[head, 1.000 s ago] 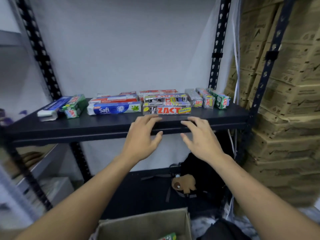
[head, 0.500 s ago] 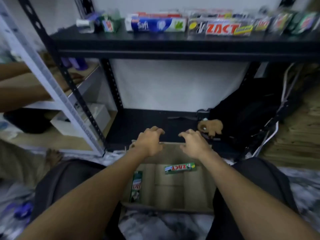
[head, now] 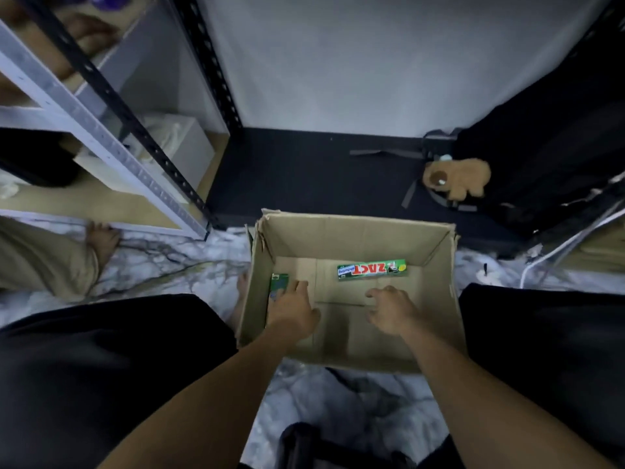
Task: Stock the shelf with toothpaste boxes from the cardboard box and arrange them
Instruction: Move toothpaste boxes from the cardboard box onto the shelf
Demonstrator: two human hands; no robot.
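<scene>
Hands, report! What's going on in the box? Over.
Left hand open at left-side green box. Right hand open, short of ZACT box. Nothing in the way.

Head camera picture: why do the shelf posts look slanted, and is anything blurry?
In the head view the wide lens splays the shelf posts outward; light is dim and flat; the ZACT toothpaste box in the cardboard box reads sharply, while the left hand, the right hand and the second green box look slightly smeared.

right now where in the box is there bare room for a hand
Free: the floor of the brown cardboard box between left hand and right hand. Crowded: left wall, green carton at the left hand; far side, green ZACT toothpaste box.
</scene>
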